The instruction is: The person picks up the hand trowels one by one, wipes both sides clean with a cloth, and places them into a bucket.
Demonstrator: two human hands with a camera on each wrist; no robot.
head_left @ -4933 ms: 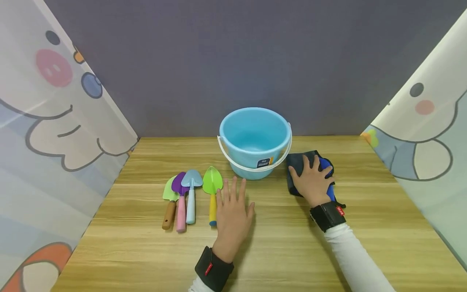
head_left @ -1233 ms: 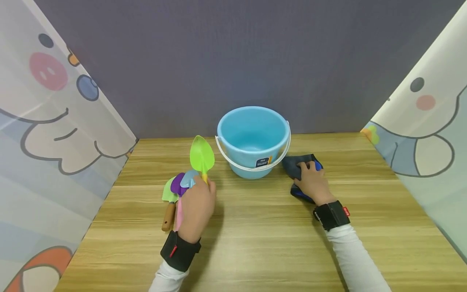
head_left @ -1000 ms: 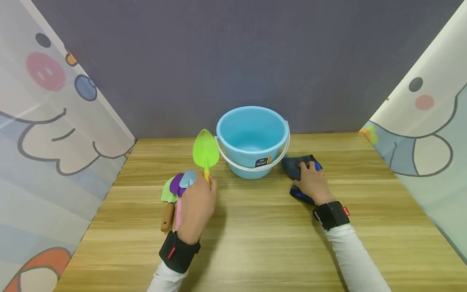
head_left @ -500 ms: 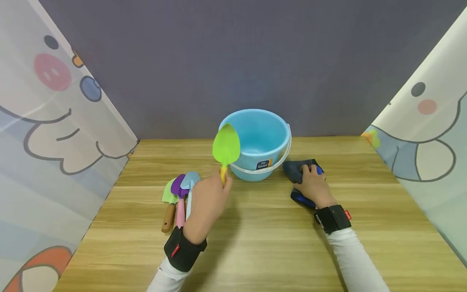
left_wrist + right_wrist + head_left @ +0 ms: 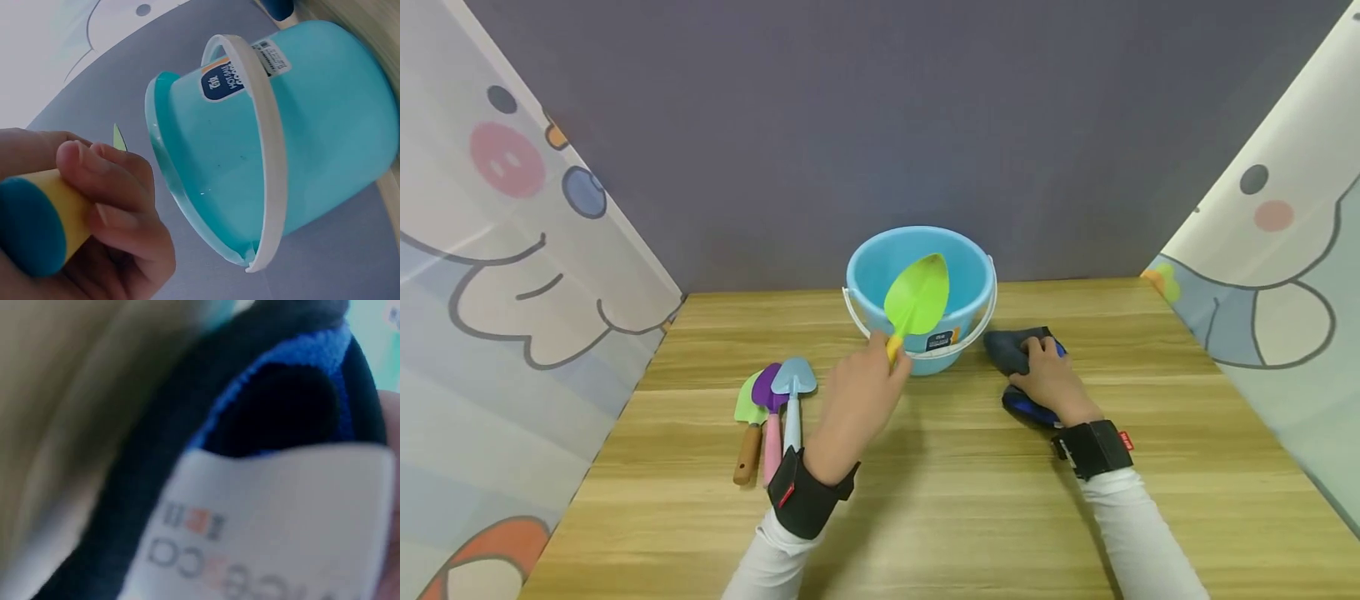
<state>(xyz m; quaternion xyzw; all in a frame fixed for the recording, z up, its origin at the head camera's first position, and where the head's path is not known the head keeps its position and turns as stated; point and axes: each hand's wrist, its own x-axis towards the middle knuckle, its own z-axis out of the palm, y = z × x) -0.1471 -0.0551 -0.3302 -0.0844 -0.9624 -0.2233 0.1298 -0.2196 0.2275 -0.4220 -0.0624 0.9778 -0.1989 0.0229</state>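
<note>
Left hand (image 5: 859, 392) grips the yellow handle of the green trowel (image 5: 917, 297), fingers curled round it; left wrist view confirms the wrap, blue end cap sticking out of the fist. Trowel blade is lifted off the table and sits in front of the blue bucket (image 5: 970, 275), over the bucket's near rim, tilted up and to the right. Blade tip looks to be over the bucket opening, but from the head view alone I can't tell whether it is inside the rim or just in front of it

Right hand (image 5: 1051, 382) rests on the dark blue cloth (image 5: 1009, 350) just right of the bucket, fingers bent over the cloth and pressing it to the table; grip looks loose. Right wrist view is too blurred to add more than blue fabric and a white label

Progress, judging from layout: the green trowel is out of the row and up at the bucket, not released. Bucket interior shows nothing else in it. Three trowels lie untouched left of the bucket: light green with wooden handle (image 5: 747, 417), purple with pink handle (image 5: 770, 408), light blue (image 5: 793, 392), blades pointing away from the person, overlapping at the blades

So roughly one of four tools in hand at the bucket, none clearly inside it
</note>
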